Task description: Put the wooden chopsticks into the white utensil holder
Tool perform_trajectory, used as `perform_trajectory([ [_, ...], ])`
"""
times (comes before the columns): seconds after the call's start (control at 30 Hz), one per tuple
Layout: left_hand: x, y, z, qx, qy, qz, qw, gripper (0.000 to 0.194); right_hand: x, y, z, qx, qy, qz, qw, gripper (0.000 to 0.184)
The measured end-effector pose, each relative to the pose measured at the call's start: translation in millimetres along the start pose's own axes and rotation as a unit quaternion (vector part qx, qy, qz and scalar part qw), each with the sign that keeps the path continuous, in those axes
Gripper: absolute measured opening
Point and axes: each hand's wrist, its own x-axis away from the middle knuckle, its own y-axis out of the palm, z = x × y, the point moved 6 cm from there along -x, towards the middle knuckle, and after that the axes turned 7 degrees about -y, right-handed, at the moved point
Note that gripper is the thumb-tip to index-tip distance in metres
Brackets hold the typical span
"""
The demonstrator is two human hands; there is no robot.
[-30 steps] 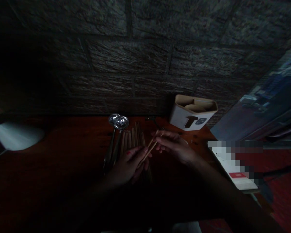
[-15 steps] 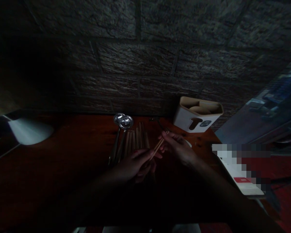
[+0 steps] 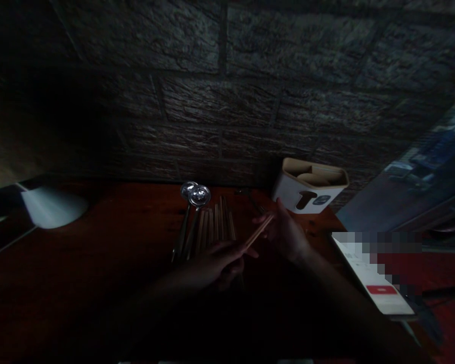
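The scene is very dark. My left hand (image 3: 216,263) and my right hand (image 3: 282,232) both pinch a pair of wooden chopsticks (image 3: 258,231) that slant up to the right over a dark red wooden table (image 3: 109,253). Just behind my left hand lies a row of several more chopsticks (image 3: 216,225). To their left lie two metal ladles (image 3: 191,212), bowls toward the wall. A white cutlery holder (image 3: 311,191) with a wooden rim stands at the back right, beyond my right hand.
A dark stone-brick wall (image 3: 227,101) rises right behind the table. A white lamp shade (image 3: 53,207) sits at the far left. A white box with a red label (image 3: 375,275) lies at the table's right edge.
Both hands with the held chopsticks have shifted slightly right and toward the cutlery holder. My right hand has slid up to the chopsticks' far ends. The view has drifted a little.
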Motion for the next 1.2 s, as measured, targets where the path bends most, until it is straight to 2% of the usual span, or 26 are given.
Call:
perform_trajectory([
  [0.07, 1, 0.5, -1, -0.012, 0.000, 0.002, 1.000, 0.045, 0, -2, -2, -0.020, -0.007, 0.008, 1.000, 0.052],
  [0.23, -2, -7.0, -2, -0.005, 0.011, 0.031, 0.999, 0.048, 2, 5, 1, 0.056, -0.024, -0.043, 0.997, 0.034],
  [0.37, -2, -8.2, -6, -0.008, -0.010, 0.045, 0.999, 0.049, -3, -1, 4, -0.028, 0.009, 0.000, 1.000, 0.051],
  [0.47, -1, -6.9, -4, -0.018, -0.011, 0.046, 0.999, 0.050, -3, -1, -3, -0.064, -0.013, -0.018, 0.998, 0.049],
  [0.63, -2, -9.3, 4, -0.010, 0.013, 0.046, 0.999, 0.053, 6, 10, 3, 0.032, -0.013, -0.069, 0.997, 0.033],
  [0.73, -1, -8.5, 4, -0.021, 0.003, 0.038, 0.999, 0.051, 4, 8, 4, 0.039, -0.029, -0.039, 0.998, 0.033],
  [0.87, 1, -8.8, -2, -0.029, -0.029, 0.054, 0.998, 0.047, -2, -5, -8, -0.013, -0.086, 0.032, 0.996, 0.030],
  [1.03, 1, -9.6, -1, -0.057, -0.008, 0.064, 0.996, 0.049, 2, 2, -8, 0.005, -0.072, -0.012, 0.997, 0.034],
  [1.1, 0, -9.4, -1, -0.061, -0.002, 0.058, 0.996, 0.048, 3, 3, -6, 0.004, -0.067, 0.000, 0.998, 0.030],
  [1.2, 0, -6.8, -1, -0.054, 0.001, 0.036, 0.998, 0.047, 0, 1, -5, -0.019, -0.065, 0.020, 0.998, 0.041],
])
